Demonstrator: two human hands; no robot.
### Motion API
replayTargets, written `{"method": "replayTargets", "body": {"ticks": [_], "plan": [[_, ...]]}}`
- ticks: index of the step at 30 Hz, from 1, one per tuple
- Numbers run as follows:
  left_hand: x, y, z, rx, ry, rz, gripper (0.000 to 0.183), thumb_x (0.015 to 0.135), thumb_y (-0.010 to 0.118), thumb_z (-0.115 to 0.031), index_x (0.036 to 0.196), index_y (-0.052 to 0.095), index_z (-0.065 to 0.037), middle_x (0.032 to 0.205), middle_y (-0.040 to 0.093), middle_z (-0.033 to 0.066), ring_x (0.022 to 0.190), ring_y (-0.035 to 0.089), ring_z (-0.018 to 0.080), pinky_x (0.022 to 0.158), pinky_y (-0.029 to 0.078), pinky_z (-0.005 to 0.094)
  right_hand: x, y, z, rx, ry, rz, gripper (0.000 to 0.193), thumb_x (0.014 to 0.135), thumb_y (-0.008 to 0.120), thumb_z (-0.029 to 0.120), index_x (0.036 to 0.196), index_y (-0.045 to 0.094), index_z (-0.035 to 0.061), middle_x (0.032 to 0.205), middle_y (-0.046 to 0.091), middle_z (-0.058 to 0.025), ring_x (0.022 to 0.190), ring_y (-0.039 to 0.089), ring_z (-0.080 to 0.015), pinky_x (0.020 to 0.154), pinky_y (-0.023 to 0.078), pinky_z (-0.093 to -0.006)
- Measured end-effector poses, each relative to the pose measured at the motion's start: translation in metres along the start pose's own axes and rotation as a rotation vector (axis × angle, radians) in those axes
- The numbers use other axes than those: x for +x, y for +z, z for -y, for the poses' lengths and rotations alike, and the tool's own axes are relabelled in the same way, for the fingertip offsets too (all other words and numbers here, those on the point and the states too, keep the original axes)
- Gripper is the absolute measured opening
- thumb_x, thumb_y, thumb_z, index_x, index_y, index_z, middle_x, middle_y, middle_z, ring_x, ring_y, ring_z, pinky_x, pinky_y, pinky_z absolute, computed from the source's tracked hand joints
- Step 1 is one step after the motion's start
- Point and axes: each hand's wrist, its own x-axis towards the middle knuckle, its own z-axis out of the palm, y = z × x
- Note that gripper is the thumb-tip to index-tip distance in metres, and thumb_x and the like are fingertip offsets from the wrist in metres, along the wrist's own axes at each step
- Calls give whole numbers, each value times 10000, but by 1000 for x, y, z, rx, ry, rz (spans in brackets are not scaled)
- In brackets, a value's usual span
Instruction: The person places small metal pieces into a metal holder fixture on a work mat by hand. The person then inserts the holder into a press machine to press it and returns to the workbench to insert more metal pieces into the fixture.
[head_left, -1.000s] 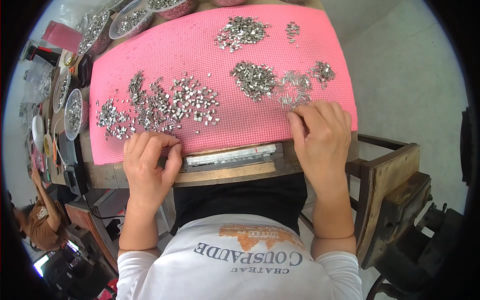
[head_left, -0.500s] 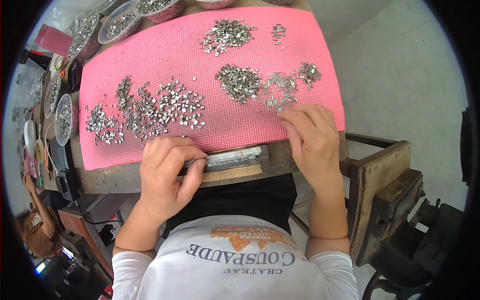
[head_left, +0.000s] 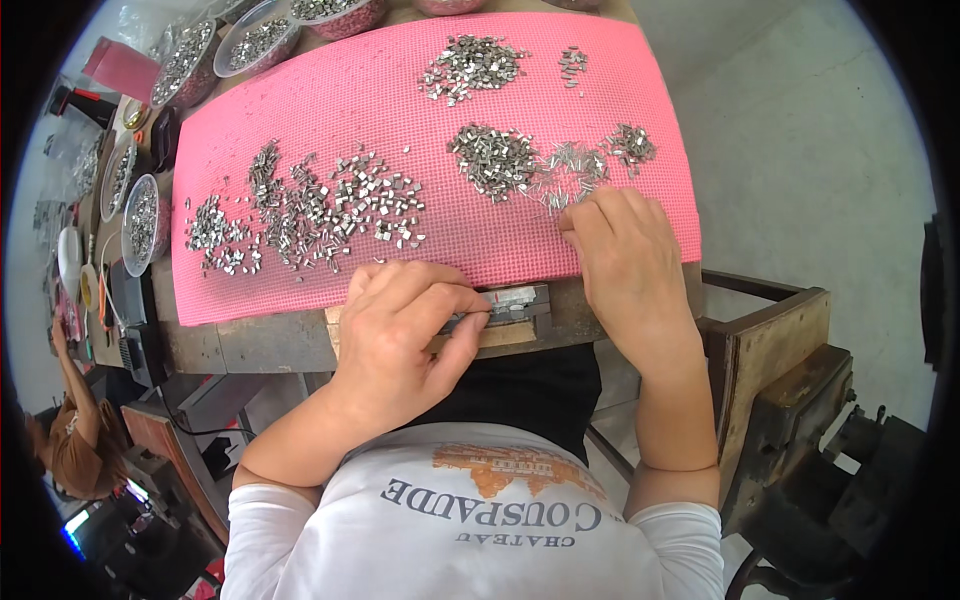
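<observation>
My left hand (head_left: 405,330) is closed over a grey metal bar fixture (head_left: 520,297) at the bench's near edge. Its thumb and forefinger pinch together there, and whatever lies between them is too small to make out. On the pink mesh mat (head_left: 330,120), my right hand (head_left: 630,265) bends its fingers at the near side of a loose pile of thin silver pins (head_left: 575,170). Those fingertips are pressed close, and what they hold is hidden. Beside the pins lie a pile of small metal pieces (head_left: 490,160) and a smaller pile (head_left: 630,145).
More metal pieces (head_left: 330,205) spread across the mat's left half. A heap (head_left: 470,65) and a few pieces (head_left: 572,65) lie at its far side. Plastic bowls of parts (head_left: 145,225) line the left and far edges. Another person (head_left: 75,430) sits at far left.
My left hand has slid right along the metal fixture, covering more of it and baring its left end. My right hand stays by the pins with its fingers drawn closer. The view has shifted slightly.
</observation>
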Motion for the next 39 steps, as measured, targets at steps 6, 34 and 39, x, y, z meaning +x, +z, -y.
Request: {"method": "replayTargets", "body": {"ticks": [6, 34, 39], "plan": [[-3, 5, -1, 70, 10, 13, 161, 768, 786, -36, 899, 714, -95, 949, 703, 31, 835, 632, 223, 764, 408, 367, 0, 7, 10, -178, 31, 5, 55, 829, 617, 48, 868, 581, 62, 861, 555, -88, 876, 585, -247, 775, 456, -390], [-1, 13, 4, 1, -2, -36, 199, 717, 815, -70, 890, 728, -121, 885, 682, -4, 788, 649, 211, 722, 473, 353, -39, 31, 47, 615, 59, -163, 196, 885, 652, 21, 1052, 567, 77, 1115, 605, -86, 1070, 560, -318, 970, 374, -449], [4, 6, 2, -108, -104, 33, 230, 724, 813, -3, 931, 746, -79, 907, 728, 50, 808, 680, 261, 725, 508, 366, -39, 29, 46, 589, 72, -141, 198, 880, 661, 21, 1048, 573, 76, 1111, 604, -86, 1072, 565, -315, 969, 373, -445]]}}
